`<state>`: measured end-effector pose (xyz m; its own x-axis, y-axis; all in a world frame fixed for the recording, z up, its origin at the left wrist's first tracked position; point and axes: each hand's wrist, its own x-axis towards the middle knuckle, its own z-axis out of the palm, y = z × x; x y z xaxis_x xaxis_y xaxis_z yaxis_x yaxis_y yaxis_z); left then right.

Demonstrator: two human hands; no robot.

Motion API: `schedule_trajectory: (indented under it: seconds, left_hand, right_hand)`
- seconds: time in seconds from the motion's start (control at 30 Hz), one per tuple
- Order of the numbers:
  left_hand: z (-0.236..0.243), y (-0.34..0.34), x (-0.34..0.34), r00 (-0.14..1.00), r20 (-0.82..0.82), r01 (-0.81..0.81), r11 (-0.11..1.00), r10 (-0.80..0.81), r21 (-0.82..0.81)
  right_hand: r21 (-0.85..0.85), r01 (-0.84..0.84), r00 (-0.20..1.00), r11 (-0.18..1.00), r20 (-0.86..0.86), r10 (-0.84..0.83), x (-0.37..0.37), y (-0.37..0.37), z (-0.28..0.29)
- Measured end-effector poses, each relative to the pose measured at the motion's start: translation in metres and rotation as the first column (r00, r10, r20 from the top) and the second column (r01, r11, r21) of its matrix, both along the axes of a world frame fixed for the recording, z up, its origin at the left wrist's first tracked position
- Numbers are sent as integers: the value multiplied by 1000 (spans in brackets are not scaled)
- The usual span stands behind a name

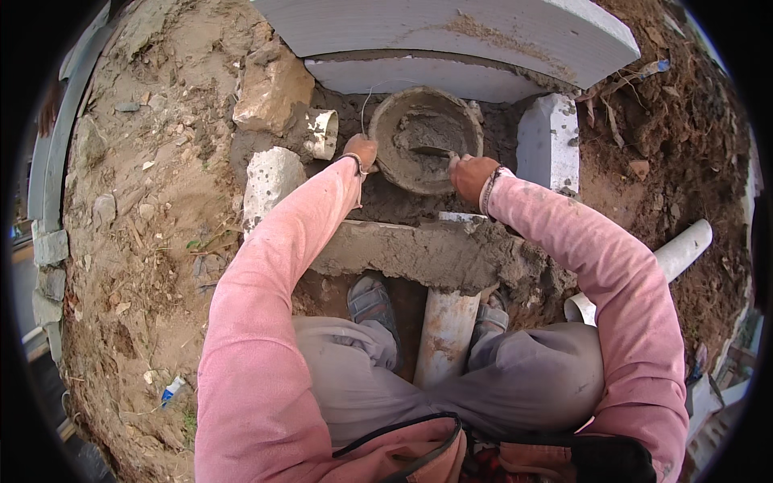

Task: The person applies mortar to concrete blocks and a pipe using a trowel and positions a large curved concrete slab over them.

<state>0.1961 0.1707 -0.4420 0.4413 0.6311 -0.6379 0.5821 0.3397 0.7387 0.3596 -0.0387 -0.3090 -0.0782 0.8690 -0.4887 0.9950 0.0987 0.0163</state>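
My left hand (360, 151) is closed at the left edge of a grey, mortar-coated pail (388, 171), holding its thin wire handle (366, 113). My right hand (470, 175) grips a trowel at the pail's right side; its blade (427, 150) rests in the wet mortar inside. The pail stands in a small pit lined with mortar, between white blocks (543, 145). In front of it runs a rough mortar-covered ledge (378, 245), with a thick pipe (443, 330) below, between my sandalled feet.
A stone (270, 88), a short white pipe (320, 133) and a whitish chunk (270, 189) line the left side. Long white slabs (451, 32) border the back. A white pipe (680, 245) lies at the right on loose soil (660, 145). Sandy ground (137, 241) spreads left.
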Motion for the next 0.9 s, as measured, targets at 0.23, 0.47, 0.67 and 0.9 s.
schedule_trajectory:
  seconds: [0.23, 0.47, 0.67, 0.9]
  left_hand:
    - [61, -84, 41, 982, 160, 106, 993, -96, -51]
    - [68, -77, 41, 963, 268, 61, 991, -27, -118]
    - [68, -87, 45, 961, 271, 82, 988, -45, -129]
    - [54, -44, 21, 979, 204, 23, 984, 14, -178]
  right_hand:
    - [174, 96, 979, 980, 160, -124, 84, -31, 33]
    - [-96, 290, 935, 952, -186, -303, 67, -55, -29]
    - [-589, 582, 282, 560, -500, -819, 44, -38, -18]
    - [-713, 478, -44, 512, -602, -798, 50, -46, 8]
